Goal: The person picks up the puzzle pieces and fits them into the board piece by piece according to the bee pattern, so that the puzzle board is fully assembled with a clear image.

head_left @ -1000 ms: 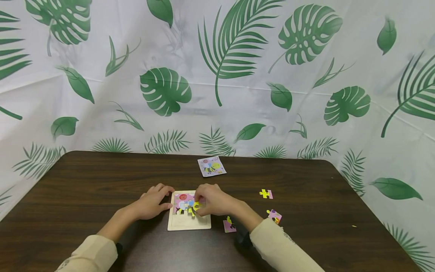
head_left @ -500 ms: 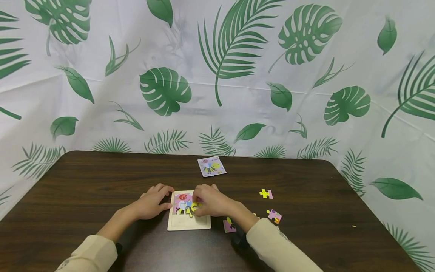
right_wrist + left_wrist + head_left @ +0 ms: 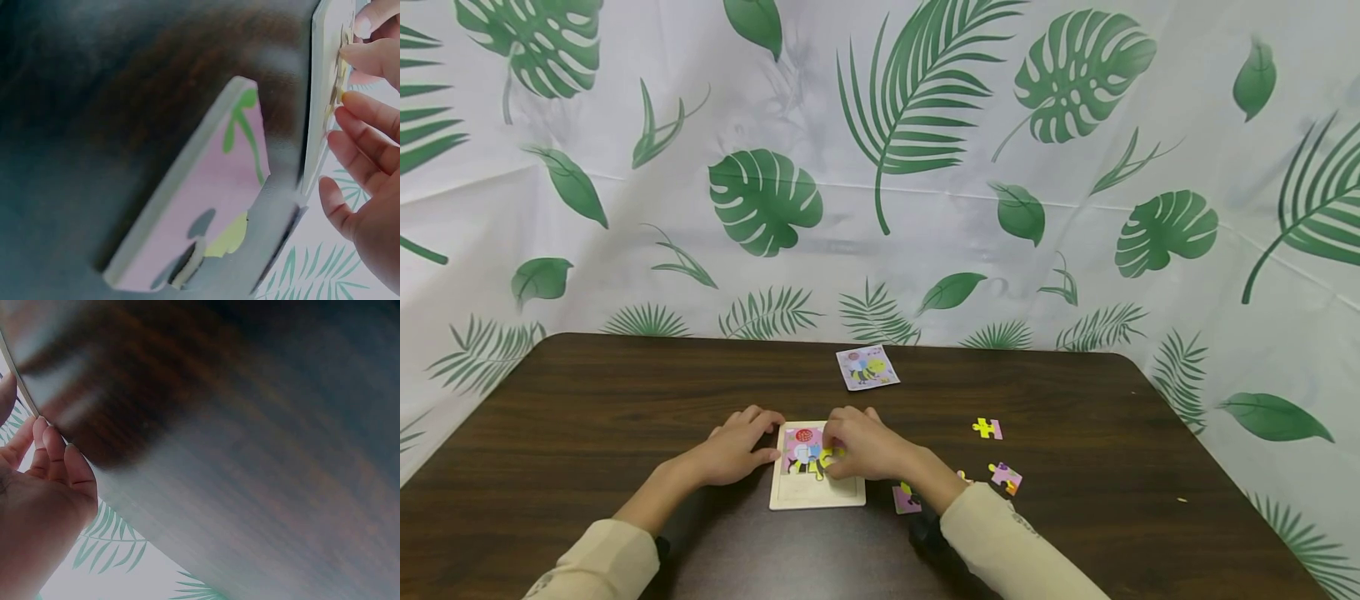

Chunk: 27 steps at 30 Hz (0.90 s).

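Note:
A square wooden puzzle tray (image 3: 816, 493) lies on the table, its upper part filled with pink, blue and yellow pieces of a bee picture. My right hand (image 3: 868, 447) is over the tray's right side, thumb and fingers pinching a yellow-and-black puzzle piece (image 3: 825, 461) down at the picture; the fingers partly cover it. The left hand (image 3: 737, 447) rests at the tray's left edge, forefinger near the upper corner and thumb lower down. In the right wrist view, a pink puzzle piece (image 3: 200, 187) with a green leaf print lies close by, beside the tray.
Other loose puzzle pieces lie right of the tray: a yellow-and-pink piece (image 3: 987, 428), a pink piece (image 3: 1006, 477) and one partly behind the right forearm. A bee picture card (image 3: 867, 367) lies toward the far edge of the dark wooden table (image 3: 625, 400). Behind hangs a leaf-print cloth (image 3: 925, 250).
The right hand has shifted slightly left with the yellow-and-black puzzle piece, which now sits closer against the other pieces. The left hand and the tray have stayed in place.

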Tool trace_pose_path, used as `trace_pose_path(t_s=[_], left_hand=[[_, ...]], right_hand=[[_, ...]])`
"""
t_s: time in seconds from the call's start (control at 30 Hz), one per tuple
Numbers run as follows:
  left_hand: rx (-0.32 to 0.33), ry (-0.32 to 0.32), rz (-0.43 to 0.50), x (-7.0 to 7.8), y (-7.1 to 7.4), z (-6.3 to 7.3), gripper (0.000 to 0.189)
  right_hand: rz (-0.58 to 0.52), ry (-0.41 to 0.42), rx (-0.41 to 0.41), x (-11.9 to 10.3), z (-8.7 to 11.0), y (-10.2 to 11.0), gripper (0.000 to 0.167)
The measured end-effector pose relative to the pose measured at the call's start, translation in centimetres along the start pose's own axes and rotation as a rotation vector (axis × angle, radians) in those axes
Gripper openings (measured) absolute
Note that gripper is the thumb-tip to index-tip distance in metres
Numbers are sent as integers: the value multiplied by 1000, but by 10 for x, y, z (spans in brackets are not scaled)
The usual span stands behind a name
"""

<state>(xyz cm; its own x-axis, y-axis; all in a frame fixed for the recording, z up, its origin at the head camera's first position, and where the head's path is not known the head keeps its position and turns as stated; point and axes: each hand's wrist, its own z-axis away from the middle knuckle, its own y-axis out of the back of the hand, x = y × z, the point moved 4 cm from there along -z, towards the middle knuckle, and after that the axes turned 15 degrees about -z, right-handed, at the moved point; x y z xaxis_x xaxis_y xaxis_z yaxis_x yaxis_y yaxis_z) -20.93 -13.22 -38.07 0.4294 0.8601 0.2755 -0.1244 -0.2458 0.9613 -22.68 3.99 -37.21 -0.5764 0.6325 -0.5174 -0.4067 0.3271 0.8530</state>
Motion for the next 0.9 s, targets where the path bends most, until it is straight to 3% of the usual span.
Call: trace_pose_path(t_s=[0.47,0.73,0.9], left_hand=[[3,2,-3,0,-1,0,35],[4,3,-7,0,-2,0,35],[2,2,-5,0,-1,0,35]], right_hand=[[-28,5,5,1,3,1,18],[-61,-9,11,4,4,0,35],[-34,10,3,2,3,0,29]])
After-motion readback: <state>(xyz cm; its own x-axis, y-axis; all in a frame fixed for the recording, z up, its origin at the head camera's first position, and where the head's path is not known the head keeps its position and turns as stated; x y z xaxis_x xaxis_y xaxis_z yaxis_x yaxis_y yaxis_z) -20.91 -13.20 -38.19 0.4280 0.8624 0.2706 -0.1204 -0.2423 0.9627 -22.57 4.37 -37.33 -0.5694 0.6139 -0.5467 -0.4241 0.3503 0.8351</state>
